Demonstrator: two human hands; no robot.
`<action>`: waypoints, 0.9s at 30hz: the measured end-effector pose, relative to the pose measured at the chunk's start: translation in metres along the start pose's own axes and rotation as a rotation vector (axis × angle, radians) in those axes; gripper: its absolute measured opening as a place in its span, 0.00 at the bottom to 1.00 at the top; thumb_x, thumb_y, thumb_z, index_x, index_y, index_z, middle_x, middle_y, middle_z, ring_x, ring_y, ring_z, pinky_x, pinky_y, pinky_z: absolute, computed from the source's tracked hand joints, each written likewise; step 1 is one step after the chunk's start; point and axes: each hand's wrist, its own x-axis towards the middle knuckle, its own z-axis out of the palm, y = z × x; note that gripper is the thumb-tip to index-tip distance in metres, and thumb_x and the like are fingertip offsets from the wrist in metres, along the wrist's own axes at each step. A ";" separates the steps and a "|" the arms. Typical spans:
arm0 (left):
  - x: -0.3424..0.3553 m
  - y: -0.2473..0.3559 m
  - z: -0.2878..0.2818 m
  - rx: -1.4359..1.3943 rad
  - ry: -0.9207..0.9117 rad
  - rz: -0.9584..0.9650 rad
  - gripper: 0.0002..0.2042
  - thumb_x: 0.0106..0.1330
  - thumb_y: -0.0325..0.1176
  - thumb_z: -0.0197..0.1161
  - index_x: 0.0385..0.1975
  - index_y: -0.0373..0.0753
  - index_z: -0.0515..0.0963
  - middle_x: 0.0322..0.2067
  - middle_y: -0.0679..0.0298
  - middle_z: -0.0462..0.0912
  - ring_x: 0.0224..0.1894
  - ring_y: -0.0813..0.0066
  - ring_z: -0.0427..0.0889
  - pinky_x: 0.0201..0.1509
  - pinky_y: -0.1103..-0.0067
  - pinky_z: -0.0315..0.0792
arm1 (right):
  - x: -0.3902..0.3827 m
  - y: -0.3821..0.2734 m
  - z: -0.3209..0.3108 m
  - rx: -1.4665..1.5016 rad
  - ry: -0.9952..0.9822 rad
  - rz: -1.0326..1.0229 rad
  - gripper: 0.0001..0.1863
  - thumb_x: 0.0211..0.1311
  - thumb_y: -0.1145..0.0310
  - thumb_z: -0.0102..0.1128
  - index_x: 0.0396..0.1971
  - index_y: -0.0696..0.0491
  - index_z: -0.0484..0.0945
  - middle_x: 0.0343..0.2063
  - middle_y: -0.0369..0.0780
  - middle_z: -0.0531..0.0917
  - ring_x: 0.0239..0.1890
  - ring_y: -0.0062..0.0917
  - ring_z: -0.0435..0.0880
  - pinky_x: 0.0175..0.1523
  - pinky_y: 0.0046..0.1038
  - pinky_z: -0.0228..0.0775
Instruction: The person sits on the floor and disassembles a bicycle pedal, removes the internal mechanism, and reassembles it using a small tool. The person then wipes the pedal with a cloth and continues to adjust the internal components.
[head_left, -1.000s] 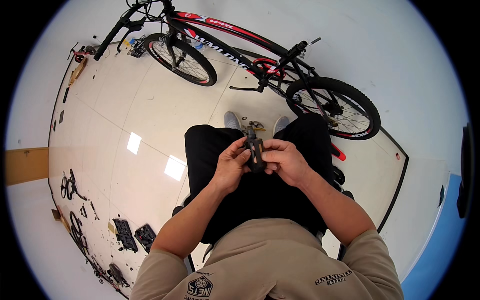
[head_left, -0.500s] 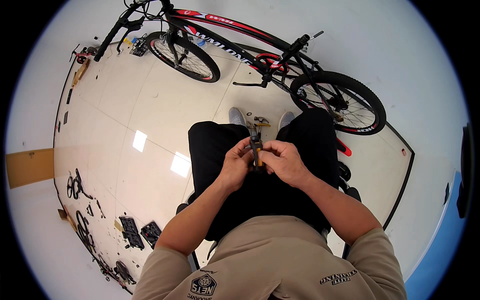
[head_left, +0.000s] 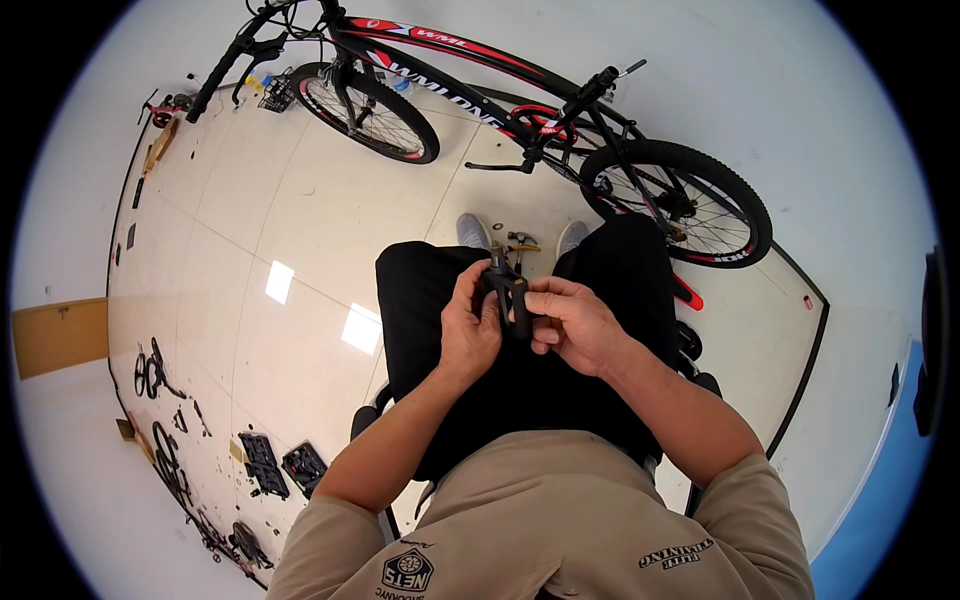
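Note:
Above my lap I hold a black bike pedal (head_left: 513, 297), its metal spindle end pointing away from me. My left hand (head_left: 472, 325) is closed round its left side, with the thumb against the frame. From the right, my right hand (head_left: 575, 318) pinches the pedal's edge between thumb and fingers; the other fingers curl below. A claw hammer (head_left: 521, 241) with a yellow part lies on the floor between my shoes, just beyond the pedal. A small ring (head_left: 498, 227) is beside it.
A black and red bicycle (head_left: 480, 100) stands across the far side, its crank arm (head_left: 500, 168) pointing left. Open black tool cases (head_left: 262, 463) and scattered bike parts (head_left: 165, 460) lie on the floor at the left. A cardboard-brown door (head_left: 60, 338) is at the far left.
The pedal has been turned in my hands: its yellow side faced up before, and now its open black frame shows. My right fingers have shifted to its right edge.

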 end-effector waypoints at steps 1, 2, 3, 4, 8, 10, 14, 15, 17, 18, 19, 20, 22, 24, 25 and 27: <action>0.000 -0.001 0.000 0.027 0.013 0.023 0.18 0.70 0.19 0.55 0.59 0.36 0.70 0.37 0.60 0.82 0.38 0.77 0.80 0.45 0.79 0.76 | 0.000 0.000 0.000 -0.005 0.002 0.002 0.06 0.68 0.70 0.57 0.42 0.54 0.76 0.32 0.36 0.83 0.19 0.15 0.67 0.30 0.25 0.65; 0.000 -0.001 0.000 0.054 0.026 0.046 0.18 0.70 0.19 0.55 0.59 0.36 0.70 0.36 0.60 0.82 0.37 0.76 0.80 0.44 0.79 0.76 | 0.000 -0.001 0.000 -0.010 0.003 0.003 0.06 0.68 0.70 0.57 0.42 0.54 0.76 0.32 0.36 0.83 0.19 0.15 0.67 0.30 0.25 0.65; 0.000 0.000 0.000 0.057 0.027 0.051 0.18 0.70 0.19 0.56 0.59 0.36 0.70 0.36 0.60 0.82 0.37 0.76 0.80 0.44 0.79 0.75 | 0.000 -0.001 0.000 -0.007 0.010 0.003 0.07 0.68 0.70 0.57 0.42 0.54 0.76 0.32 0.36 0.83 0.19 0.15 0.66 0.30 0.25 0.65; 0.000 0.000 0.000 0.061 0.028 0.055 0.18 0.69 0.19 0.56 0.59 0.36 0.70 0.36 0.60 0.81 0.37 0.76 0.80 0.43 0.79 0.75 | 0.000 -0.002 0.000 -0.005 0.017 0.003 0.07 0.68 0.70 0.57 0.43 0.54 0.76 0.32 0.36 0.83 0.19 0.14 0.66 0.30 0.25 0.65; 0.000 -0.008 0.001 -0.040 0.011 -0.002 0.19 0.69 0.19 0.57 0.59 0.35 0.70 0.36 0.61 0.81 0.37 0.77 0.80 0.43 0.80 0.75 | 0.003 -0.004 -0.006 0.042 -0.003 0.021 0.08 0.68 0.70 0.58 0.44 0.55 0.76 0.32 0.36 0.83 0.19 0.14 0.66 0.30 0.24 0.64; 0.001 -0.009 0.000 -0.026 -0.006 -0.005 0.18 0.70 0.20 0.57 0.59 0.35 0.71 0.36 0.61 0.81 0.37 0.77 0.79 0.43 0.80 0.75 | 0.004 -0.004 -0.009 0.080 -0.017 0.039 0.07 0.67 0.72 0.58 0.43 0.55 0.77 0.31 0.34 0.81 0.20 0.13 0.66 0.31 0.24 0.65; 0.000 -0.007 0.003 -0.047 -0.015 -0.063 0.17 0.70 0.20 0.56 0.59 0.34 0.71 0.36 0.61 0.81 0.37 0.77 0.79 0.44 0.80 0.75 | 0.004 -0.004 -0.006 0.048 -0.041 0.002 0.08 0.64 0.76 0.59 0.43 0.57 0.78 0.31 0.33 0.79 0.21 0.13 0.67 0.31 0.23 0.66; 0.000 -0.008 0.003 -0.061 -0.018 -0.076 0.17 0.71 0.20 0.56 0.59 0.34 0.71 0.37 0.61 0.81 0.38 0.77 0.79 0.44 0.80 0.75 | 0.004 -0.003 -0.006 0.009 -0.056 -0.015 0.09 0.63 0.77 0.59 0.43 0.57 0.78 0.30 0.33 0.79 0.21 0.13 0.67 0.31 0.23 0.66; -0.001 -0.011 0.003 -0.088 -0.024 -0.101 0.17 0.71 0.20 0.55 0.59 0.34 0.71 0.38 0.60 0.82 0.39 0.76 0.80 0.45 0.80 0.75 | 0.004 -0.002 -0.006 -0.066 -0.087 -0.051 0.11 0.62 0.79 0.60 0.44 0.58 0.79 0.30 0.33 0.78 0.21 0.14 0.67 0.32 0.23 0.66; -0.001 -0.011 0.003 -0.098 -0.024 -0.108 0.17 0.71 0.20 0.55 0.59 0.34 0.71 0.38 0.59 0.82 0.40 0.76 0.80 0.46 0.79 0.76 | 0.005 -0.001 -0.006 -0.092 -0.081 -0.059 0.11 0.61 0.80 0.60 0.44 0.59 0.79 0.30 0.33 0.78 0.22 0.14 0.68 0.32 0.23 0.66; -0.001 -0.009 0.004 -0.108 -0.024 -0.114 0.17 0.71 0.20 0.55 0.59 0.33 0.71 0.39 0.59 0.83 0.40 0.75 0.81 0.47 0.79 0.76 | 0.005 -0.001 -0.006 -0.118 -0.074 -0.067 0.12 0.60 0.80 0.60 0.45 0.59 0.79 0.29 0.33 0.78 0.22 0.14 0.68 0.32 0.23 0.66; -0.001 -0.009 0.004 -0.118 -0.025 -0.121 0.17 0.71 0.20 0.54 0.58 0.33 0.71 0.40 0.58 0.83 0.41 0.75 0.81 0.47 0.79 0.76 | 0.006 0.000 -0.007 -0.144 -0.068 -0.076 0.12 0.60 0.80 0.60 0.45 0.59 0.79 0.29 0.33 0.78 0.22 0.14 0.68 0.32 0.22 0.66; -0.002 -0.011 0.004 -0.090 -0.038 -0.159 0.17 0.71 0.19 0.54 0.58 0.33 0.71 0.41 0.57 0.83 0.42 0.74 0.82 0.48 0.79 0.76 | 0.007 0.000 -0.008 -0.166 -0.063 -0.062 0.13 0.60 0.80 0.60 0.45 0.60 0.79 0.28 0.33 0.78 0.22 0.15 0.69 0.32 0.22 0.66; -0.001 -0.012 0.003 -0.053 -0.042 -0.173 0.17 0.71 0.19 0.54 0.58 0.33 0.70 0.42 0.57 0.83 0.42 0.74 0.82 0.48 0.79 0.76 | 0.008 0.001 -0.010 -0.210 -0.045 -0.065 0.12 0.61 0.80 0.60 0.45 0.60 0.79 0.27 0.34 0.78 0.22 0.15 0.70 0.32 0.22 0.67; -0.001 -0.011 0.003 -0.030 -0.038 -0.168 0.17 0.70 0.19 0.55 0.58 0.32 0.70 0.41 0.57 0.83 0.41 0.74 0.82 0.47 0.79 0.76 | 0.009 0.001 -0.012 -0.243 -0.029 -0.075 0.11 0.62 0.79 0.59 0.44 0.60 0.80 0.27 0.34 0.78 0.23 0.16 0.71 0.32 0.22 0.68; 0.001 -0.010 0.001 -0.001 -0.032 -0.162 0.17 0.70 0.20 0.55 0.59 0.32 0.70 0.40 0.59 0.82 0.39 0.75 0.81 0.46 0.79 0.76 | 0.012 0.002 -0.014 -0.297 -0.008 -0.100 0.10 0.64 0.78 0.59 0.44 0.60 0.80 0.28 0.35 0.79 0.23 0.17 0.73 0.33 0.22 0.70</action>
